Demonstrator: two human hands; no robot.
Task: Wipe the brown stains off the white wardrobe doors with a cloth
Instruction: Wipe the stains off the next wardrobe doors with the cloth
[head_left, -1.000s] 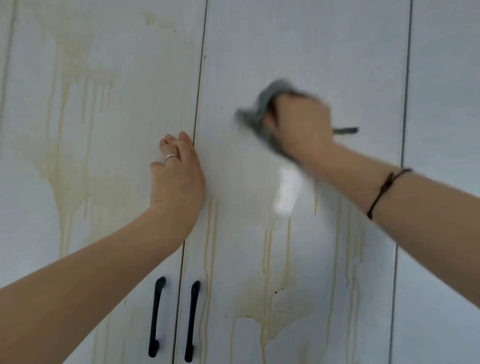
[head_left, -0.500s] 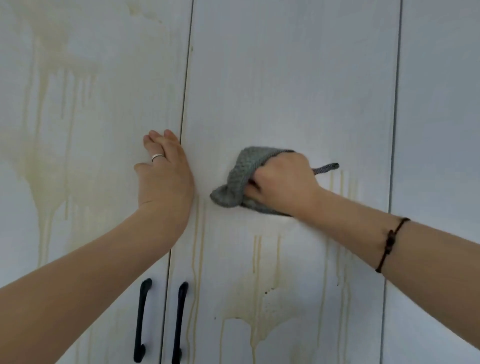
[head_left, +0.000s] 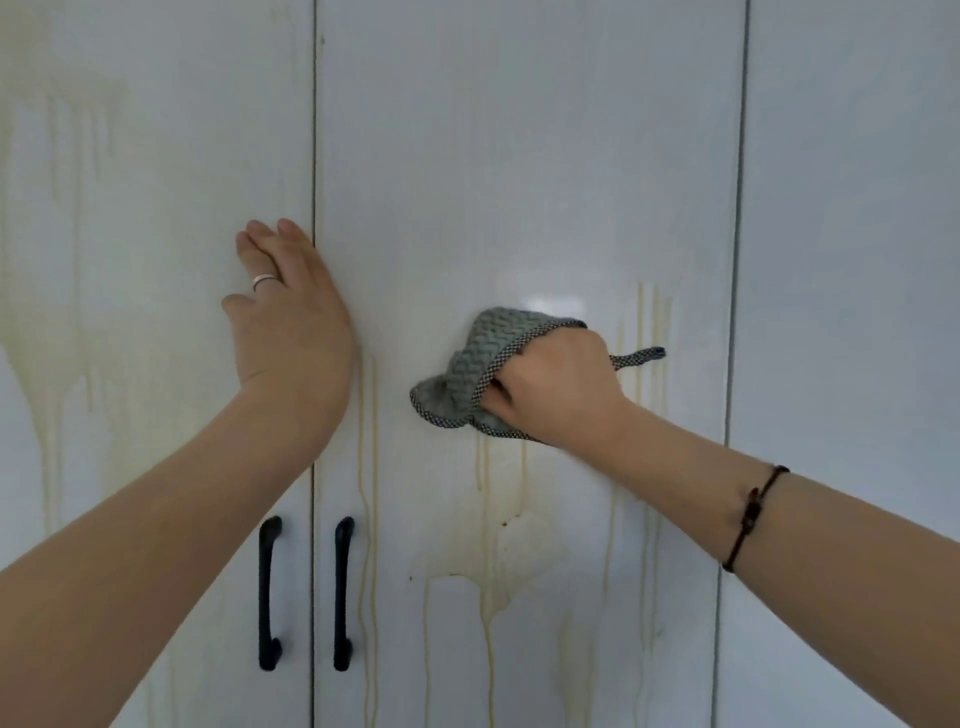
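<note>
Grey cloth sits bunched in my right hand, fingers curled round it, pressed against the middle door. Brown stains run down at 6 o'clock of it, with thin streaks at 3. My left hand, fingers straight, lies flat on the left door, at 9 o'clock of the cloth.
</note>
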